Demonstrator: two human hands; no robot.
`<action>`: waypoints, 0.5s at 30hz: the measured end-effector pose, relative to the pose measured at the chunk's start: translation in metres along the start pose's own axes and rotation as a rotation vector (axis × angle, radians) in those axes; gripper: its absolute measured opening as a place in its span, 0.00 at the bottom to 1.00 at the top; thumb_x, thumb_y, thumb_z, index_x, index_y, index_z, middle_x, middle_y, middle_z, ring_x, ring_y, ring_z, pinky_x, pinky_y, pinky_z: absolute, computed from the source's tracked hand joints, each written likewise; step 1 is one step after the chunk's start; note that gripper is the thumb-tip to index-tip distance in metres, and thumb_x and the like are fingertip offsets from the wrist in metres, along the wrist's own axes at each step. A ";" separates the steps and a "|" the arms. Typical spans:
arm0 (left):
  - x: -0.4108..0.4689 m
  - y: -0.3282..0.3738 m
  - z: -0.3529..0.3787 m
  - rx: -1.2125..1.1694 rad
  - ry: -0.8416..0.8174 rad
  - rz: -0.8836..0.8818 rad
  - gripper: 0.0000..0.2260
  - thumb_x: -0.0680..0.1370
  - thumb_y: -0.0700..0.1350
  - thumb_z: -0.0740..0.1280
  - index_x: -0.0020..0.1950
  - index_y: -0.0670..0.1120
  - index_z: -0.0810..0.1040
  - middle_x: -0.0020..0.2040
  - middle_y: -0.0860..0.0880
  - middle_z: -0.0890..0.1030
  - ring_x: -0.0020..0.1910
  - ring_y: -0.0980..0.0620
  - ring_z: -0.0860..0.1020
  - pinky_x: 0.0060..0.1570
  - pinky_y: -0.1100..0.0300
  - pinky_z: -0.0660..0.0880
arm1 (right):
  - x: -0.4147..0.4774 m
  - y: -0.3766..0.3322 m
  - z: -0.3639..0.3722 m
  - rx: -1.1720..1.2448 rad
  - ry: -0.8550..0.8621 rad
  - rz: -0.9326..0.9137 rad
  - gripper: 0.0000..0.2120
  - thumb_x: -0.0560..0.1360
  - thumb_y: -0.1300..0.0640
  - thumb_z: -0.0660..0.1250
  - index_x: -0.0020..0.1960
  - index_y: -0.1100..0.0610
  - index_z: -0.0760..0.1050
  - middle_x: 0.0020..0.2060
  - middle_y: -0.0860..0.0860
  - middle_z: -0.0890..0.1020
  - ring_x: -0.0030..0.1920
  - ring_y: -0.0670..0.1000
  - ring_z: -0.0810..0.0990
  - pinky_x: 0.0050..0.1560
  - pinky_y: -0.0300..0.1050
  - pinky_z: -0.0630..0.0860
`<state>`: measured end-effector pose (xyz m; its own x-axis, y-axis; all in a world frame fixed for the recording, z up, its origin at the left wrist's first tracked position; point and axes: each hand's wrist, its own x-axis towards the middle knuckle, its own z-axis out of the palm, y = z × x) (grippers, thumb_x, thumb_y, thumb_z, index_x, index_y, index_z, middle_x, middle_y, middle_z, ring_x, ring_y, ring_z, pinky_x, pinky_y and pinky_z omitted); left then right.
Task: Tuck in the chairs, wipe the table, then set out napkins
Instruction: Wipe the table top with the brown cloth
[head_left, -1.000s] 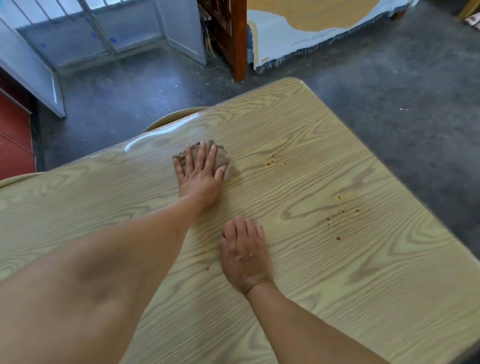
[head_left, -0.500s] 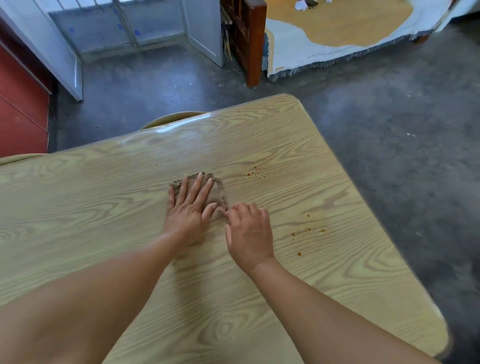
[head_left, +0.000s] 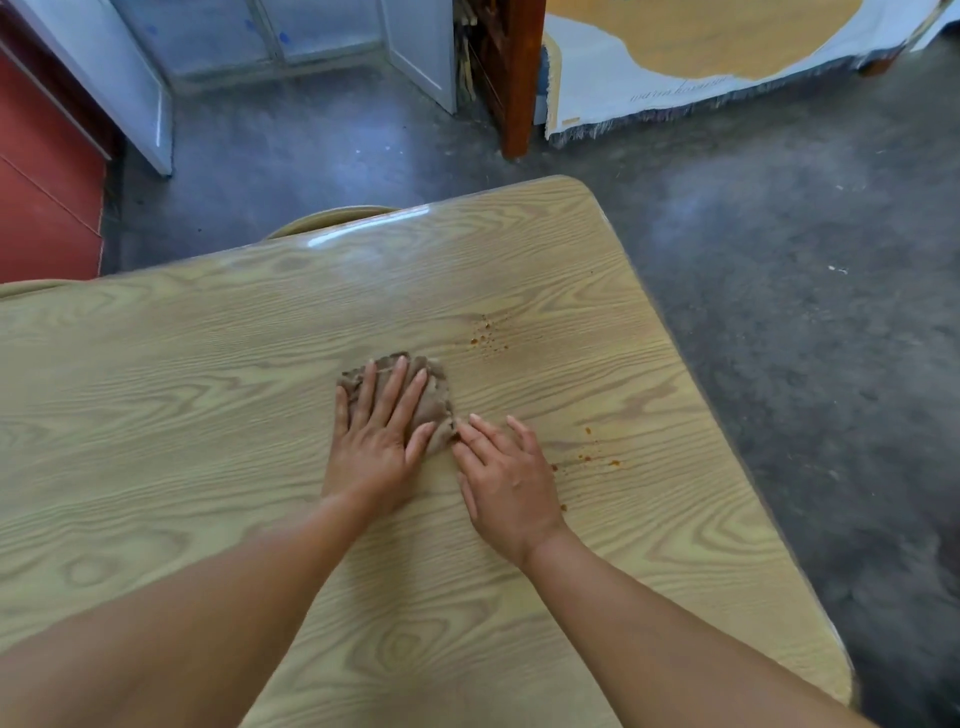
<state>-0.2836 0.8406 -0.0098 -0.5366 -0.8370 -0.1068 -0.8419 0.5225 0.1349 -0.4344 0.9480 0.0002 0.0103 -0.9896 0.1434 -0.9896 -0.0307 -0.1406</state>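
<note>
A: What is seen to the left of the cloth?

B: A long bare stretch of the wood-grain table (head_left: 156, 395) is seen there, and a chair back (head_left: 332, 218) is tucked against the table's far edge, up and left of the cloth.

A: And the cloth itself?

B: The brown cloth (head_left: 431, 400) is laid flat on the table, roughly at its middle. It is pressed down by the left hand (head_left: 374, 441), whose fingers (head_left: 389, 389) are stretched out and spread apart on top of it; nothing is gripped.

A: What is found just right of the cloth?

B: The right hand (head_left: 506, 478) is laid palm-down on the table, with its fingers extended and a little apart. The cloth's near right corner is touched by its fingertips (head_left: 465, 434); whether that corner is pinched cannot be told.

A: Further right of the cloth?

B: Orange crumbs (head_left: 485, 335) are scattered beyond the cloth's far right side, apart from it. A second patch of crumbs (head_left: 592, 457) is seen past the right hand, near the table's right edge. Grey floor (head_left: 805, 312) is seen beyond that edge.
</note>
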 end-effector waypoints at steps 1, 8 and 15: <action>-0.011 -0.002 0.001 0.006 0.006 -0.015 0.29 0.79 0.63 0.43 0.80 0.56 0.49 0.80 0.55 0.47 0.79 0.49 0.42 0.75 0.45 0.40 | 0.001 -0.001 0.000 -0.001 -0.008 0.011 0.17 0.72 0.53 0.64 0.59 0.53 0.80 0.63 0.49 0.79 0.66 0.50 0.76 0.66 0.55 0.62; 0.058 0.034 -0.011 -0.115 -0.015 -0.456 0.29 0.81 0.61 0.44 0.80 0.55 0.41 0.80 0.54 0.38 0.78 0.48 0.35 0.74 0.41 0.34 | 0.022 0.034 -0.018 0.080 0.123 0.030 0.12 0.70 0.55 0.66 0.52 0.50 0.82 0.52 0.46 0.83 0.54 0.51 0.80 0.60 0.51 0.66; 0.133 0.098 -0.014 -0.081 -0.100 -0.306 0.28 0.82 0.59 0.43 0.79 0.54 0.39 0.79 0.53 0.36 0.77 0.46 0.32 0.72 0.39 0.31 | 0.011 0.092 -0.023 0.012 0.120 0.398 0.21 0.76 0.49 0.54 0.58 0.56 0.80 0.60 0.53 0.80 0.58 0.54 0.79 0.62 0.54 0.71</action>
<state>-0.4369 0.7779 0.0030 -0.2658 -0.9309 -0.2504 -0.9598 0.2313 0.1589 -0.5284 0.9376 0.0119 -0.3901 -0.9012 0.1889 -0.9113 0.3484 -0.2195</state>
